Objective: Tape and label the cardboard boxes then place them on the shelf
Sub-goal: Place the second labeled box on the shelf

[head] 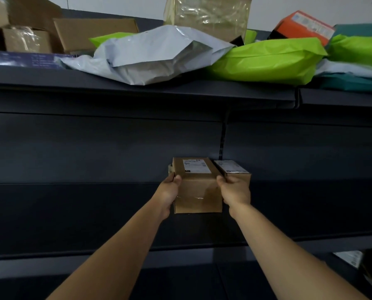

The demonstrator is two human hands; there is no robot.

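Forearms (pixel 115 245) reached forward from the bottom of the view, both bare. Left hand (pixel 169 188) gripped the left side of the cardboard box (pixel 197 189), thumb hooked over the top edge; right hand (pixel 235 192) clamped the opposite side, its fingers hidden from view. Held box carried a white label (pixel 194 166) on top and clear tape (pixel 193 199) across the near face, so sealing and labelling were judged complete and placement was the step in hand. It sat at the level of the dark shelf (pixel 94 213); whether its base rested there could not be told. A second labelled box (pixel 235 169) stood just beside it on the right, close against the right hand. Recommendation: lower the base flat and slide it back square, label up, drawing the right fingers clear before the gap closes. Upper shelf (pixel 137 92) held grey (pixel 154 55) and green mailers (pixel 267 59), some overhanging its front edge; judged well clear of the placement.
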